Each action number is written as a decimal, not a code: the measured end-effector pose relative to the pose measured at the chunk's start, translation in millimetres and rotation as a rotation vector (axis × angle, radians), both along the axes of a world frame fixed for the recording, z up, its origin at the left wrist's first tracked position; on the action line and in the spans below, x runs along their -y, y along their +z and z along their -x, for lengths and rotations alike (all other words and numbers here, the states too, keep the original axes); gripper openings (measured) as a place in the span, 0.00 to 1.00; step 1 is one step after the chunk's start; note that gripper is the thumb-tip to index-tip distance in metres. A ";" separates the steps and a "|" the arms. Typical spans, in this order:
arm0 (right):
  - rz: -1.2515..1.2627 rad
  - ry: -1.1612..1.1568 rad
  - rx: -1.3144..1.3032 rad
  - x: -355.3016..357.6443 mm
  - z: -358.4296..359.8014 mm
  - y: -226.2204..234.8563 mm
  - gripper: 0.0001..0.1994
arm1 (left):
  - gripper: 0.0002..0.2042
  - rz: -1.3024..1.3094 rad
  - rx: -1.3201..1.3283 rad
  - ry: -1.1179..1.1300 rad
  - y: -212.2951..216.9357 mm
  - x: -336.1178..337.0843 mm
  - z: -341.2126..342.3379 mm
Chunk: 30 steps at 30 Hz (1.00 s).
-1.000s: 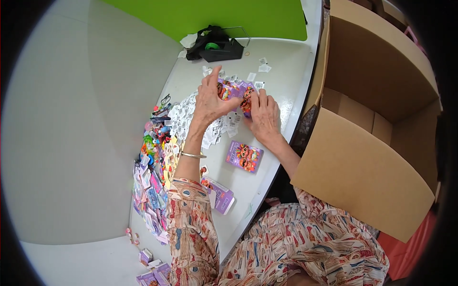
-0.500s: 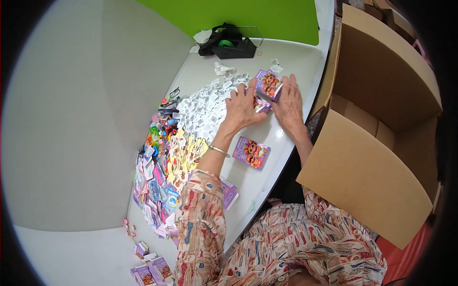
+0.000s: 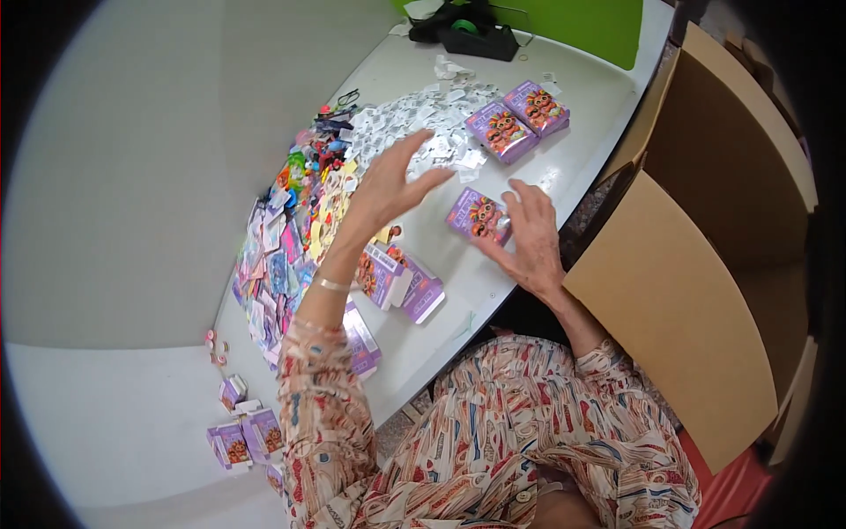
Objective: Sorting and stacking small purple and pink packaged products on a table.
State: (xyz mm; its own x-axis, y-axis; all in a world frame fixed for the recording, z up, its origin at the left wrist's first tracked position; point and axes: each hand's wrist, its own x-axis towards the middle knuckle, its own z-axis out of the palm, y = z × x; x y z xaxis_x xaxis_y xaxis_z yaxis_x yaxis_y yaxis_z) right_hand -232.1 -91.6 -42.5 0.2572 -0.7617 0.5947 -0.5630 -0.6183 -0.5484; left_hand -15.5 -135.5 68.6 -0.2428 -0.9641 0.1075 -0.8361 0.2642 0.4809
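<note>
Right hand [image 3: 534, 242]: fingers are spread around the nearer end of a purple box [image 3: 476, 210], contact cannot be told | left hand [image 3: 384, 189]: fingers are opened, empty, farther off | purple box is placed between both, long axis pointed toward the right fingers

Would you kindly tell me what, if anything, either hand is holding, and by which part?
The left hand holds nothing. The right hand is at the right edge of one purple box; any grip is unclear.
</note>
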 end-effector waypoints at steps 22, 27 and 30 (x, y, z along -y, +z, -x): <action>-0.037 -0.423 -0.212 98.1 -40.0 -4.7 0.25 | 0.22 0.018 -0.091 0.169 -18.3 -243.6 -45.6; 0.260 -0.282 -0.093 42.8 -72.7 2.7 0.29 | 0.21 0.003 -0.204 0.276 -39.0 -244.3 -71.3; 0.063 0.140 -0.128 -28.2 -100.6 -6.6 0.35 | 0.22 -0.036 -0.296 0.356 -45.6 -235.5 -70.6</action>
State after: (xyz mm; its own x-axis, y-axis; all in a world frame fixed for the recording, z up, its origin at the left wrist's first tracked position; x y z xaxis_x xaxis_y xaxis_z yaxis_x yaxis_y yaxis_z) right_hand -131.6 -63.4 -49.0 0.4345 -0.6758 0.5954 -0.5321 -0.7260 -0.4357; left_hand 55.1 99.9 23.0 0.1403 -0.9863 0.0873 -0.6972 -0.0358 0.7159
